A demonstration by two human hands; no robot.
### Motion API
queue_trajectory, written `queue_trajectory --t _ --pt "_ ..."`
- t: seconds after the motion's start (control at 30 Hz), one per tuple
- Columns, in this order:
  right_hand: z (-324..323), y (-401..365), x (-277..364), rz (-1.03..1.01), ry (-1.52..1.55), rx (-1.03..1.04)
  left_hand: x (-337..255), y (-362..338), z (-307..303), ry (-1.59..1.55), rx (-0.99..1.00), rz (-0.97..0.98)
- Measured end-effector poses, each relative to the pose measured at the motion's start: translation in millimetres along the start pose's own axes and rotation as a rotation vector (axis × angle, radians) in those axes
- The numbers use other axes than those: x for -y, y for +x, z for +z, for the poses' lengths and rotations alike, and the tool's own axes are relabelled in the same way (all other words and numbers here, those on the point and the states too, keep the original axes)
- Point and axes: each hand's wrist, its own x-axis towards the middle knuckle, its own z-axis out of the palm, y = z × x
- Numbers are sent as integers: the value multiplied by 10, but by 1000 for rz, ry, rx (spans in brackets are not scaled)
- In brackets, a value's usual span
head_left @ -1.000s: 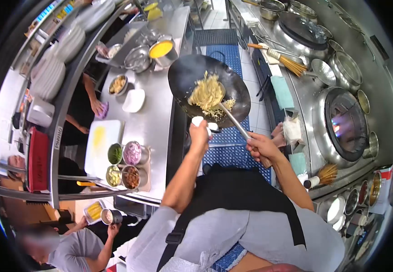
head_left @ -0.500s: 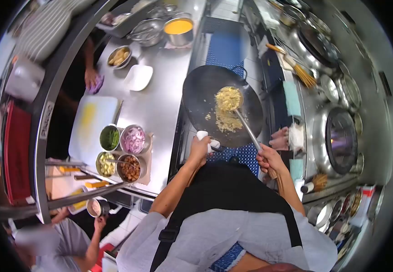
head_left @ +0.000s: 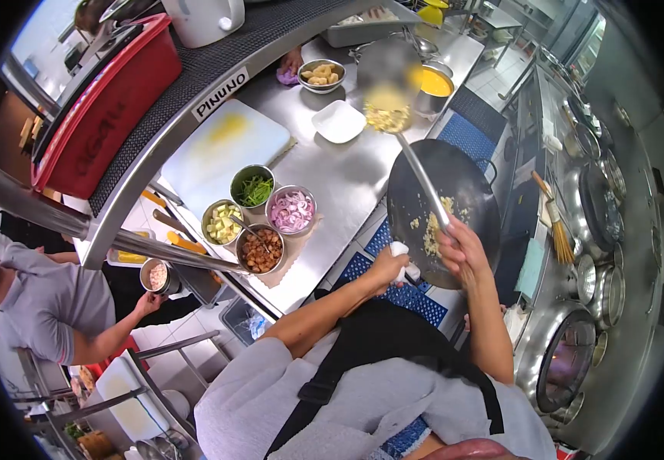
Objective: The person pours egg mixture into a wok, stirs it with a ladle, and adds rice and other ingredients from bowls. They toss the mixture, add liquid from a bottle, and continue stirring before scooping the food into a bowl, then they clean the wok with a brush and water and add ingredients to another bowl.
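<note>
My right hand (head_left: 462, 249) is closed around the handle of a long metal ladle (head_left: 422, 172). Yellow chopped food, possibly egg fried rice (head_left: 388, 115), fills the ladle's bowl, which hangs over the counter side, right of a white square bowl (head_left: 339, 122). In my left hand (head_left: 386, 270) is a folded white cloth (head_left: 399, 251), gripped at the near rim of a dark wok (head_left: 462, 172). The wok's handle is mostly hidden by the hand and cloth. Small bits of the same food remain scattered inside the wok.
On the steel counter (head_left: 301, 149) are containers of green slices (head_left: 252, 186), purple onion (head_left: 292, 211), pale cubes (head_left: 223, 222) and brown pieces (head_left: 260, 251). Behind them lies a cutting board (head_left: 228, 146). A co-worker (head_left: 64, 295) holds a small pot (head_left: 156, 276). Burners (head_left: 567, 360) line the right.
The ladle has risen out of the wok with food and swung toward the counter by the white bowl. My right hand has lifted. The view has turned left; my left hand still grips cloth and wok.
</note>
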Motion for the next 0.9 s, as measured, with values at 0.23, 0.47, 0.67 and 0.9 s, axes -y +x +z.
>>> queue_trajectory --t 0.23,0.47,0.67,0.9 --pt "87 1129 -177 -101 -649 57 345 -93 -70 -14 -9 -64" --pt "-206 1401 -342 -258 -1213 -144 560 -172 -140 25 -7 -120" --pt "-194 1517 -365 -432 -1420 -248 698 -240 -107 43 1 -123" --pt "-283 1645 -539 -599 -1523 -201 869 -403 43 95 -47 -95"
